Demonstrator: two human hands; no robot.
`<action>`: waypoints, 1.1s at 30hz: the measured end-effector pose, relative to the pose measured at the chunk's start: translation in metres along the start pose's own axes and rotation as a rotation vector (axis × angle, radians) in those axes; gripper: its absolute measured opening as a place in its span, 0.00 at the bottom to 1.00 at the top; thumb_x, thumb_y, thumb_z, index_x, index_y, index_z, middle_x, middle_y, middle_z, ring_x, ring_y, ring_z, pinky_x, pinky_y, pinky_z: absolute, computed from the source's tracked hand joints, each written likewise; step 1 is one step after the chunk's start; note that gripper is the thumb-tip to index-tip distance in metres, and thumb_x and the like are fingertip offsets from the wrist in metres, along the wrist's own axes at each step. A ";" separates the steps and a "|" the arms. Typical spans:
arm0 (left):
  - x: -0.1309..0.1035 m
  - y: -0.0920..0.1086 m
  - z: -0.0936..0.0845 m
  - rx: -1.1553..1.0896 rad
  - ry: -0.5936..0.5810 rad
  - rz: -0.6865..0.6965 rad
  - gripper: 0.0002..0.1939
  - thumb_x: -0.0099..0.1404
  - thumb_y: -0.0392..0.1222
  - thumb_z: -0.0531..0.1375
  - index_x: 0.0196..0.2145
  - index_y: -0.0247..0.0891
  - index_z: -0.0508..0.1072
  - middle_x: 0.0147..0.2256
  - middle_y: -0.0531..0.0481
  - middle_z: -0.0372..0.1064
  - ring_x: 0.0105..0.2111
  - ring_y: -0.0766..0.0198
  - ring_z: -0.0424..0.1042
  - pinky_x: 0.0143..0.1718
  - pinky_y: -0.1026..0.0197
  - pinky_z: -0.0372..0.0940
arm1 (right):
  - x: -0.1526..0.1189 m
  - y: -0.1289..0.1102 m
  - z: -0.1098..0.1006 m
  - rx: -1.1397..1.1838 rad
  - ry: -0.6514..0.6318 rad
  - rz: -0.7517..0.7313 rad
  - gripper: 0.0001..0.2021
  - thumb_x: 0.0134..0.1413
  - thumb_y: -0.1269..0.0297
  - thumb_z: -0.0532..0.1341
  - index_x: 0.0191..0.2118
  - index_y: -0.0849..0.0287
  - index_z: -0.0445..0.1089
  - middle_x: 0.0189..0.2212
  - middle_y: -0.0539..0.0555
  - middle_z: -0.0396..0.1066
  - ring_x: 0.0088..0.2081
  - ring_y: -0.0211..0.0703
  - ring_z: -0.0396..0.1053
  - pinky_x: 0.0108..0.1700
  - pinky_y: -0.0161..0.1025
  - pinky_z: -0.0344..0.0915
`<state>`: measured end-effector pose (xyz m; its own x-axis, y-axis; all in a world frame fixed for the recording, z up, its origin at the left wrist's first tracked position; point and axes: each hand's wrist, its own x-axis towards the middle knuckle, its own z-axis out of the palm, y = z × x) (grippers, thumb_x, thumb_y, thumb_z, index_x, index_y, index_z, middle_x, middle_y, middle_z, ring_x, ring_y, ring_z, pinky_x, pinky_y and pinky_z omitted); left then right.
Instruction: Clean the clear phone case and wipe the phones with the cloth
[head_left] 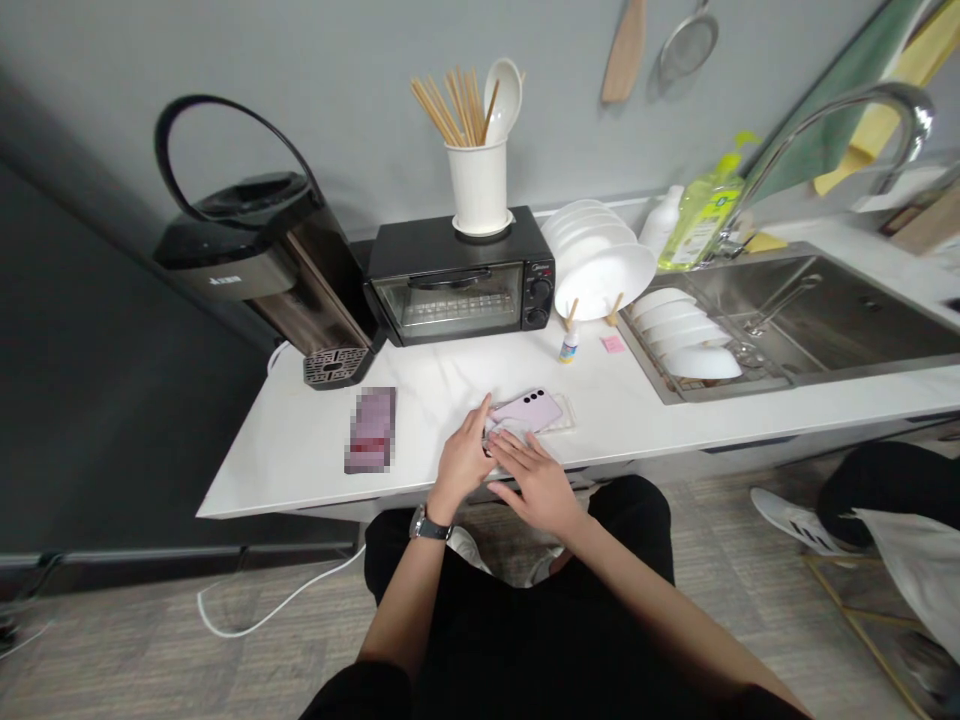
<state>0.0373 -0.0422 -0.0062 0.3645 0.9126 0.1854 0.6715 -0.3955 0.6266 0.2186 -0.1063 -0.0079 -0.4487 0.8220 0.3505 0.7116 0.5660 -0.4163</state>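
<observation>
A lilac phone (534, 405) lies back side up near the counter's front edge, with three dark camera lenses in its upper right part. My left hand (463, 458), with a watch on the wrist, grips the phone's left end. Fingers stretched and thumb apart, my right hand (536, 485) rests over the near left part of the phone. A whitish, thin piece (510, 428) shows by its fingertips; its kind is unclear. Beyond the phone's right end, a clear, pale flat piece (564, 414) sticks out from beneath it.
A blurred flat purple item (372, 430) lies to the left. Behind stand a drink dispenser (262, 260), a toaster oven (457, 290) and racked plates (600, 260). A small bottle (569, 346) and pink note (613, 344) are near the sink (825, 300). Another person's shoe (795, 520) shows at right.
</observation>
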 end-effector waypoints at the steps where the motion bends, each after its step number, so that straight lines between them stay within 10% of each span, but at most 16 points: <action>1: 0.000 0.001 0.000 0.001 0.004 0.003 0.51 0.67 0.35 0.65 0.77 0.49 0.41 0.64 0.43 0.67 0.62 0.51 0.71 0.61 0.50 0.69 | -0.006 0.008 -0.004 -0.017 0.019 0.029 0.31 0.75 0.52 0.55 0.76 0.56 0.55 0.71 0.60 0.62 0.73 0.55 0.59 0.74 0.63 0.54; 7: 0.002 0.002 -0.002 -0.017 0.023 0.027 0.55 0.65 0.46 0.71 0.77 0.51 0.40 0.63 0.44 0.69 0.62 0.50 0.71 0.62 0.48 0.68 | 0.010 0.057 -0.019 -0.172 0.144 0.242 0.30 0.75 0.51 0.53 0.74 0.61 0.57 0.71 0.65 0.60 0.73 0.63 0.57 0.72 0.70 0.55; 15: 0.000 -0.002 -0.001 0.014 0.002 0.025 0.52 0.65 0.32 0.63 0.78 0.49 0.40 0.65 0.42 0.65 0.61 0.51 0.72 0.59 0.51 0.70 | 0.011 0.002 -0.001 -0.012 -0.015 -0.033 0.34 0.72 0.46 0.57 0.75 0.60 0.57 0.71 0.62 0.63 0.73 0.57 0.58 0.75 0.63 0.51; 23: 0.002 0.001 -0.002 0.012 0.026 0.034 0.54 0.66 0.47 0.71 0.77 0.50 0.41 0.63 0.43 0.69 0.62 0.49 0.71 0.61 0.49 0.69 | 0.009 0.055 -0.020 -0.170 0.116 0.236 0.30 0.75 0.52 0.54 0.74 0.62 0.59 0.71 0.65 0.61 0.73 0.62 0.57 0.73 0.67 0.54; 33: 0.001 0.002 -0.003 0.006 0.012 0.014 0.51 0.67 0.37 0.67 0.77 0.49 0.42 0.63 0.43 0.68 0.62 0.51 0.72 0.60 0.51 0.69 | -0.008 0.018 -0.009 -0.062 0.018 0.045 0.30 0.75 0.49 0.54 0.73 0.60 0.59 0.71 0.60 0.62 0.73 0.54 0.58 0.75 0.62 0.50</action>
<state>0.0371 -0.0423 -0.0023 0.3661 0.9080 0.2037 0.6704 -0.4091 0.6190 0.2401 -0.1032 -0.0113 -0.4064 0.8449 0.3477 0.7633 0.5231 -0.3791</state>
